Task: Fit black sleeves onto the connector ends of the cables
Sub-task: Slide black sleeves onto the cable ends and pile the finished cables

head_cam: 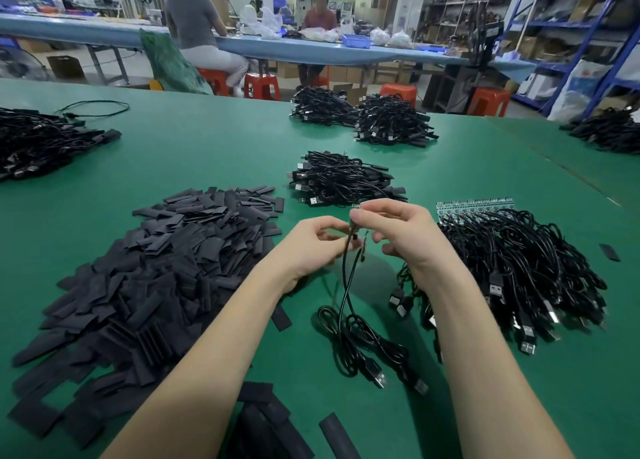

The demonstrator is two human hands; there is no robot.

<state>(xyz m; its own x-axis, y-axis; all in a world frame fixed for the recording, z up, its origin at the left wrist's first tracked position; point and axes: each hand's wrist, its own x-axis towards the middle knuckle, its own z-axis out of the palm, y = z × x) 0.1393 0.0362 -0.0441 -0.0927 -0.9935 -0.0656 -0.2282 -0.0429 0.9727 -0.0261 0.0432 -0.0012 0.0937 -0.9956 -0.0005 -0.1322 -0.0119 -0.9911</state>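
Bright, even overhead light; soft shadows under the hands (pixel 349 240); wide-angle bending at edges; slight blur on fingers and far background

1. No text, label, brand, number or sign can be read anywhere
2. The green circuit boards (pixel 474 205) just right of and beyond the hands carry small markings, too fine to make out

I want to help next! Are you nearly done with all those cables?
Not nearly. Done: the bundle straight ahead seems sleeved. In hand: the left hand and right hand pinch one cable's small end. Left: the big cable heap at right and the sleeve pile at left.
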